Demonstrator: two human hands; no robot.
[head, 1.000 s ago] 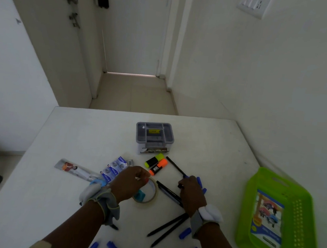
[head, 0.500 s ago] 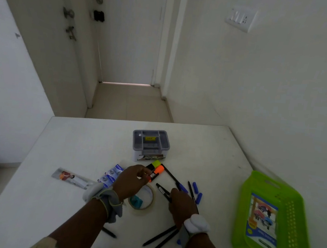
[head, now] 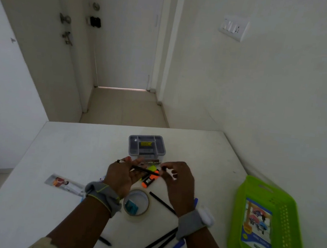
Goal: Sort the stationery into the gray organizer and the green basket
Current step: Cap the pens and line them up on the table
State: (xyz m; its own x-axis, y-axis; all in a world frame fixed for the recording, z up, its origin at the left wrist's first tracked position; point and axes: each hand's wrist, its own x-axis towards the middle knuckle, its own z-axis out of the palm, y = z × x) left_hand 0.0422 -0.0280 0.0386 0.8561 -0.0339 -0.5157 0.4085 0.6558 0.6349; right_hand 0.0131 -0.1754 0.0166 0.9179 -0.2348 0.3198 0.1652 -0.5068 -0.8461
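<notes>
The gray organizer (head: 146,146) stands at the middle of the white table (head: 72,151), its compartments nearly bare. Just in front of it, my left hand (head: 122,175) and my right hand (head: 179,180) hold a black pen (head: 144,170) between them, lying crosswise above the orange highlighter (head: 148,182) and the yellow highlighter (head: 151,168). The left hand grips the pen's left part, and the right hand's fingertips pinch its right end. The green basket (head: 289,222) sits at the right with a picture booklet (head: 257,227) in it.
A tape roll (head: 136,204) lies below my hands, with a black pen (head: 162,202) beside it. More black pens (head: 157,243) and blue caps (head: 178,245) lie near the front edge. A printed card (head: 64,184) lies at the left. The wall runs along the table's right side.
Both hands rose from the table toward the organizer. My right hand lifted a black pen from the pile and brought it to the left hand, which now grips it too.
</notes>
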